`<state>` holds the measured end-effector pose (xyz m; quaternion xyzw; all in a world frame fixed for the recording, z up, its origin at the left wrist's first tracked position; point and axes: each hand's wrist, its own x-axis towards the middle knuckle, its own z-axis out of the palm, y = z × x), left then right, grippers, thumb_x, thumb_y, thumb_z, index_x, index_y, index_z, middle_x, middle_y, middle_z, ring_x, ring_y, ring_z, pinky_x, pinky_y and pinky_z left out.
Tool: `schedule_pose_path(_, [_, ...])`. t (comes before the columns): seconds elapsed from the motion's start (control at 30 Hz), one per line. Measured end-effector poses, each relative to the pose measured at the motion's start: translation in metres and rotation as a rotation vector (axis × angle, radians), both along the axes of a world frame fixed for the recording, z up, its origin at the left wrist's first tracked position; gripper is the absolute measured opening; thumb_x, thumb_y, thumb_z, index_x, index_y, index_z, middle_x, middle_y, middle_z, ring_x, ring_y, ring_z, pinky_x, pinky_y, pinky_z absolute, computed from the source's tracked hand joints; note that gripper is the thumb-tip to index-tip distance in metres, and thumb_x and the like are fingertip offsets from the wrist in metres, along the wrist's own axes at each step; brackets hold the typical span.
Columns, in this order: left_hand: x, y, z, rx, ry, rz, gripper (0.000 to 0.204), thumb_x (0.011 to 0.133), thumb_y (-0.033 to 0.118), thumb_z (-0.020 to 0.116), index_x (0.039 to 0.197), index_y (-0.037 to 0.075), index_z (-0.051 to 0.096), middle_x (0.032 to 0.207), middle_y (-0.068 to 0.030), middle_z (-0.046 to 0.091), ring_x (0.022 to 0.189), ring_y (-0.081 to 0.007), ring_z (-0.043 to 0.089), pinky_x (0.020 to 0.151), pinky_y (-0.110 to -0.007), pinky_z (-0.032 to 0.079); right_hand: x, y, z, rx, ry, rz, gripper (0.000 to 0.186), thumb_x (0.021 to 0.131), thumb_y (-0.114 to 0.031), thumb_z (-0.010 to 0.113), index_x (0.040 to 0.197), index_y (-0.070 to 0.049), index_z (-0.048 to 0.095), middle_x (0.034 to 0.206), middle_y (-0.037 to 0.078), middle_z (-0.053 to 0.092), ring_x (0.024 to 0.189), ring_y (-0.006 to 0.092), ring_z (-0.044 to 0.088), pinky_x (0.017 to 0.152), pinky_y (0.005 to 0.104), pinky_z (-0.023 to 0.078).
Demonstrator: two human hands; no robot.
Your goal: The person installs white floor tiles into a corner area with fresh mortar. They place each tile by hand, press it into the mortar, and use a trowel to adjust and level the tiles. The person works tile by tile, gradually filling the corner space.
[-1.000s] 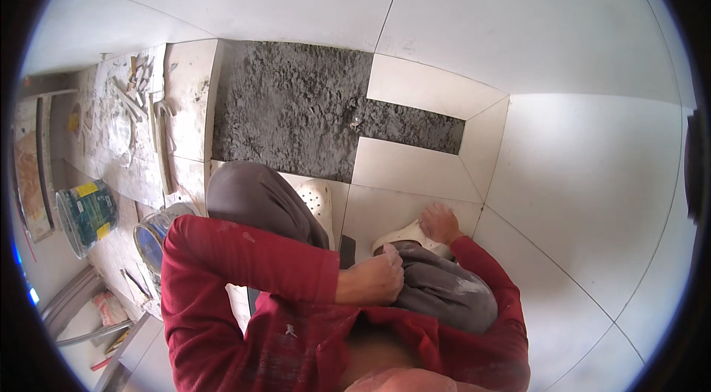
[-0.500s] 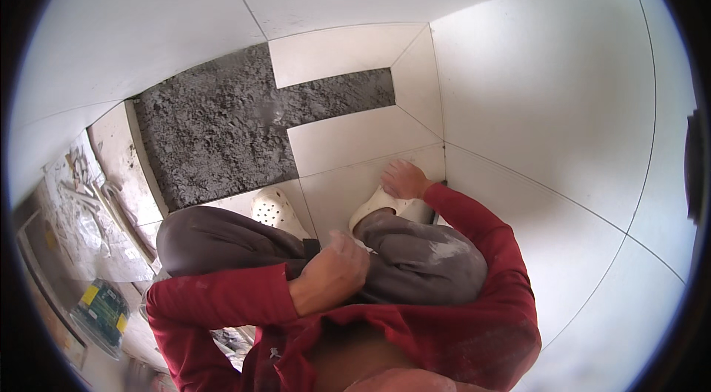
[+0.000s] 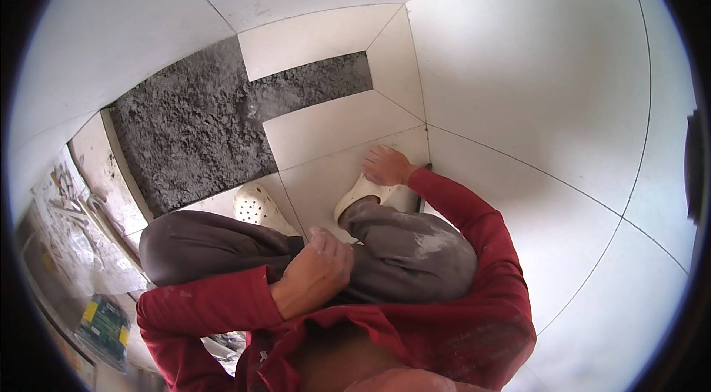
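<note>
My left hand (image 3: 317, 273) is curled closed above my lap, in front of my grey trousers. Whether something small sits inside its fingers is hidden; a bit of white shows just beyond them. Further out, my right hand (image 3: 386, 167) reaches past the toe of a cream clog (image 3: 357, 193), its fingers stretched out low over a pale floor tile (image 3: 318, 185). A second cream clog with holes (image 3: 259, 208) stands to the left. Ahead lies a bed of rough grey mortar (image 3: 196, 125), with a narrow strip running right between two pale tiles (image 3: 318, 122).
White tiled walls (image 3: 518, 81) rise on the right and at the back. A dark narrow object (image 3: 424, 188) lies by the right wall, partly behind my wrist. At left are a smeared pale ledge (image 3: 111, 162), scattered debris (image 3: 67, 207) and a green and yellow package (image 3: 104, 327).
The whole view has shifted, so the floor and walls sit further left and slightly higher. My right hand's fingers look flatter over the tile. My left hand stays curled above my lap.
</note>
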<state>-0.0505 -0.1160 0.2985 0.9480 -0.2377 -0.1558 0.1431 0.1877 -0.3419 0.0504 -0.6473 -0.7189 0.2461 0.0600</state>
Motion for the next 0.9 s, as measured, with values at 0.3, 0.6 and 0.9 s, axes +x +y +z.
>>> schedule_pose_path(0.3, [0.002,-0.002,-0.001,-0.022,-0.098,0.05,0.031,0.09,0.02,0.055,0.102,-0.005,0.067,0.095,-0.023,0.069,0.093,-0.0363,0.067,0.09,-0.048,0.05,0.005,0.002,0.003,-0.02,0.033,-0.005,0.019,0.084,-0.028,0.068,0.09,-0.01,0.062,0.09,0.008,0.06,0.094,0.03,0.058,0.082,0.043,0.047])
schedule_pose_path(0.6, [0.004,0.021,0.007,-0.098,-0.023,0.143,0.022,0.085,0.021,0.059,0.097,0.004,0.066,0.081,-0.0088,0.063,0.084,-0.0264,0.064,0.078,-0.042,0.05,-0.004,-0.006,-0.008,0.022,-0.088,-0.033,0.019,0.083,-0.029,0.066,0.089,-0.011,0.064,0.091,0.009,0.063,0.098,0.0299,0.061,0.085,0.0453,0.049])
schedule_pose_path(0.9, [0.026,0.203,-0.139,-0.506,0.29,0.665,0.046,0.099,0.039,0.064,0.124,0.001,0.065,0.095,-0.0159,0.074,0.076,-0.026,0.073,0.069,-0.038,0.057,-0.003,0.012,0.007,0.043,-0.019,-0.057,0.015,0.086,-0.023,0.065,0.087,-0.009,0.062,0.086,0.01,0.06,0.091,0.0317,0.059,0.078,0.0455,0.048])
